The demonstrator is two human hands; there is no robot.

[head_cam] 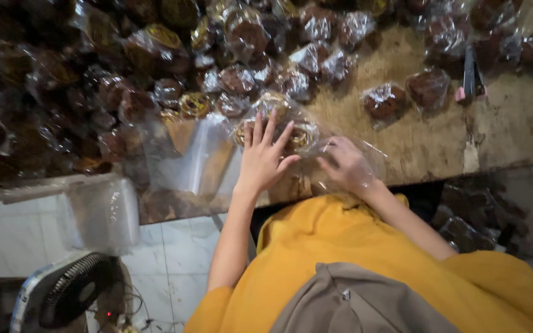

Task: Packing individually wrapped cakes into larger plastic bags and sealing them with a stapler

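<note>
My left hand [261,157] lies flat with fingers spread on a clear plastic bag [291,126] that holds round brown baked pieces, near the front edge of the worn wooden table [439,142]. My right hand [345,165] is beside it to the right, fingers curled on the same bag's loose plastic end. Both forearms reach up from a yellow garment [365,246].
A big heap of wrapped dark brown pieces [155,61] covers the table's left and far side. Two single wrapped pieces [385,100] lie to the right, near a small dark tool [471,75]. Loose clear bags [198,154] hang at the front edge. A fan [69,290] stands on the tiled floor.
</note>
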